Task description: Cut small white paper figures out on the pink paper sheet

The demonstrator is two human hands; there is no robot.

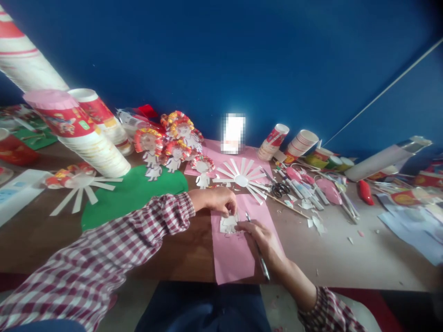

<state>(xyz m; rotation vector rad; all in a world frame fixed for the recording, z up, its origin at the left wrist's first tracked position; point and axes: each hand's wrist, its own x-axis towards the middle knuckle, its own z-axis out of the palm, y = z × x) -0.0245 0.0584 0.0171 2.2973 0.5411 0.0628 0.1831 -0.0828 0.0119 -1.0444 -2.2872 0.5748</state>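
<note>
A small white paper cutout [226, 225] with drawn lines lies on a pink sheet of paper [233, 265] in front of me. My left hand [221, 201] is closed, its curled fingertips pinching at the top edge of the cutout. My right hand [265, 237] has its fingertips on the cutout's right edge, with a pen [262, 263] tucked in the same hand and pointing up and away. Faint drawn marks show on the pink sheet just below the cutout. Beyond my hands lies a fan of white paper strips [241, 180].
Paper dolls with red-yellow curled hair [175, 154] stand by a green paper shape [138, 196]. Stacked paper cups [90, 143] rise at left, with more cups [301, 142] at back right. Black scissors [279, 190], markers [304, 186] and paper scraps [316, 223] lie at right.
</note>
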